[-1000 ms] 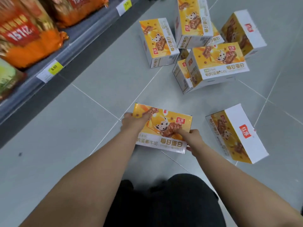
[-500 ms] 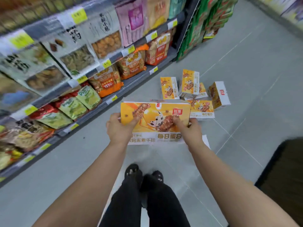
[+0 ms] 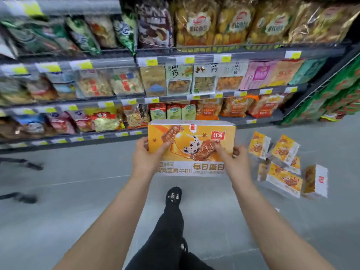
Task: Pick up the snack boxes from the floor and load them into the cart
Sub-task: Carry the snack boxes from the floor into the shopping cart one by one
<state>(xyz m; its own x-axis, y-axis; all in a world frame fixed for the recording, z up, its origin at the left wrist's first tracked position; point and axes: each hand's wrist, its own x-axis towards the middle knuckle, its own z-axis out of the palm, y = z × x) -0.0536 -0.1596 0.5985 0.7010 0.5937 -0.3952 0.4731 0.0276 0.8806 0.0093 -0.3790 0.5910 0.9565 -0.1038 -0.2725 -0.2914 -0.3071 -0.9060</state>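
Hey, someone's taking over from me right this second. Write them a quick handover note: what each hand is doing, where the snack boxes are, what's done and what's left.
Hands: the left hand grips the left edge of the held snack box, and the right hand grips its right edge.
Things: that box is lifted clear of the floor, in front of the shelves. The other boxes, several in a cluster, lie on the floor to the right.
Done: one box picked up.
Left: set it in the cart, which is not clearly in view, then load the floor boxes.
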